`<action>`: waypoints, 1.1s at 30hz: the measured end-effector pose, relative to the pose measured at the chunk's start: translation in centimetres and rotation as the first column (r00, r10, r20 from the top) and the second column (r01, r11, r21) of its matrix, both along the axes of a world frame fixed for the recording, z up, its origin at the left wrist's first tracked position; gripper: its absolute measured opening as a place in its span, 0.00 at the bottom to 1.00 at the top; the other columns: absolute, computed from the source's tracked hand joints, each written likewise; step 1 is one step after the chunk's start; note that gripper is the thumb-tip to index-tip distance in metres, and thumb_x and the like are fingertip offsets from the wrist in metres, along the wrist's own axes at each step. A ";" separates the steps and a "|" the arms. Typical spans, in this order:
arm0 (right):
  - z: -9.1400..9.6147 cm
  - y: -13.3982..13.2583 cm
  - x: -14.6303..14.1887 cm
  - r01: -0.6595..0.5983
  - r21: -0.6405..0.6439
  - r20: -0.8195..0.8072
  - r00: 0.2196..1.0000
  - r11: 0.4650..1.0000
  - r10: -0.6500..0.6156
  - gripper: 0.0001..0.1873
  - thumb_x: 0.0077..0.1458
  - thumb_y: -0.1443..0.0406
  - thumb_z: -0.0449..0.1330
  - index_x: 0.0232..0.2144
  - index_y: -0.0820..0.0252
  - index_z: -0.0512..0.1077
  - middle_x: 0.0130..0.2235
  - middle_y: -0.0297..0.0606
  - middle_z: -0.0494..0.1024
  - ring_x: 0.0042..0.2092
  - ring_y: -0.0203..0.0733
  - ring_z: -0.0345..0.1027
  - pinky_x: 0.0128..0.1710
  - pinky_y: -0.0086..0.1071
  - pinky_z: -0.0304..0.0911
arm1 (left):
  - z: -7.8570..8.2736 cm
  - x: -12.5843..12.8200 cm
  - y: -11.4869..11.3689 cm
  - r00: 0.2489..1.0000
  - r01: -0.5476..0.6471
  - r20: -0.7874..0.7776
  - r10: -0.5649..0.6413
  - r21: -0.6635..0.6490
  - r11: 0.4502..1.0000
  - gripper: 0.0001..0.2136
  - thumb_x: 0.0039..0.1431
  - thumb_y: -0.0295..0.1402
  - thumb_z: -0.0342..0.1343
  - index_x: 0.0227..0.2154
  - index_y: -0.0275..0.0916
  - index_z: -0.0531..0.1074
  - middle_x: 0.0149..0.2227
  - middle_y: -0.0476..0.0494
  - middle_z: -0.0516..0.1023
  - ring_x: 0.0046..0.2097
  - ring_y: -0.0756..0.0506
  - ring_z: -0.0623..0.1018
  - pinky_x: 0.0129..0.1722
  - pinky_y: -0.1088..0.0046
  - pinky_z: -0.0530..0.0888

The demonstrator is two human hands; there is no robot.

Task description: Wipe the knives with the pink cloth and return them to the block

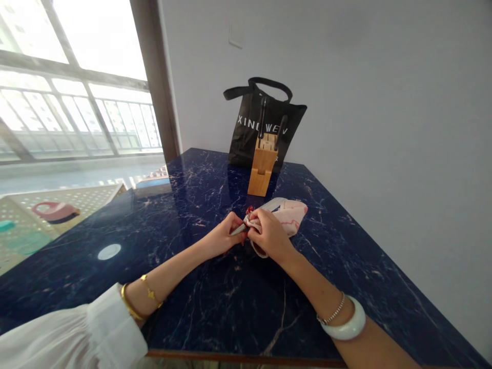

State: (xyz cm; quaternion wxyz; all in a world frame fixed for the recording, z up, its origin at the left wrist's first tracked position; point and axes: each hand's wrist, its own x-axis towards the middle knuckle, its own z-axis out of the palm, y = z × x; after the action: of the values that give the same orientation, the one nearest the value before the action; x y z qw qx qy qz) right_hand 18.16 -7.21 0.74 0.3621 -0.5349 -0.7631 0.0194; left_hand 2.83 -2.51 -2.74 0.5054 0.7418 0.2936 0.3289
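evidently both hands are busy with one small bundle at the middle of the dark blue, white-veined table (215, 307). the left hand (225, 237) has its thumb and fingers closed on the near end of a whitish strip (239, 229), pinching it. the right hand (271, 233), just beside it and nearly touching, pinches the near edge of a pink-and-white cloth (294, 214) between thumb and fingertips; the cloth spreads out beyond that hand, to its far right, and a narrow loop of the bundle dips below the palm. how strip and cloth join is hidden by the fingers. a small red thing (249, 209) shows just past the fingertips, too small to make out.

beyond the bundle, near it but apart, a wooden knife block (261, 171) stands upright with dark handles (282, 132) sticking out of its top. behind the block stands a black tote bag (240, 141) with white lettering, one of its handles arching up. a round white disc (109, 251) lies on the tabletop, left of the left forearm. a white bangle (348, 328) circles the right forearm; a white sleeve (115, 323) covers part of the left.
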 end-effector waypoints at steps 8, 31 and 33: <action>-0.3 0.6 1.2 0.133 0.125 -0.052 0.991 0.983 -0.127 0.09 0.46 0.71 0.51 0.34 0.59 0.61 0.35 0.38 0.68 0.39 0.42 0.61 0.39 0.35 0.57 | 2.0 -0.3 -0.3 0.989 -0.030 0.129 0.069 -0.284 0.958 0.14 0.48 0.39 0.56 0.32 0.36 0.61 0.23 0.51 0.73 0.10 0.59 0.58 0.08 0.83 0.51; 0.4 -0.5 -0.5 -0.070 0.196 -0.151 0.983 0.978 0.101 0.13 0.52 0.72 0.49 0.41 0.57 0.61 0.39 0.39 0.68 0.42 0.41 0.61 0.44 0.37 0.57 | 2.5 0.5 -1.4 0.893 0.200 0.449 0.005 -0.407 0.891 0.16 0.53 0.37 0.54 0.44 0.37 0.70 0.35 0.44 0.76 0.37 0.49 0.72 0.40 0.74 0.66; 0.4 -0.7 -0.7 -0.099 0.168 -0.130 0.984 0.981 0.122 0.14 0.51 0.72 0.49 0.42 0.57 0.61 0.39 0.39 0.67 0.42 0.41 0.61 0.44 0.37 0.57 | 2.7 0.4 -1.4 0.863 0.229 0.504 0.025 -0.435 0.871 0.17 0.53 0.37 0.54 0.46 0.37 0.69 0.37 0.44 0.75 0.37 0.49 0.73 0.40 0.74 0.67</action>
State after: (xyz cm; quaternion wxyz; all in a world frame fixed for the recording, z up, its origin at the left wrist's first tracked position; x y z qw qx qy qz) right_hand 17.41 -7.89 1.17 0.4549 -0.4579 -0.7636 0.0154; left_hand 3.21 -3.93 -0.07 0.7485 0.4983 0.1857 0.3962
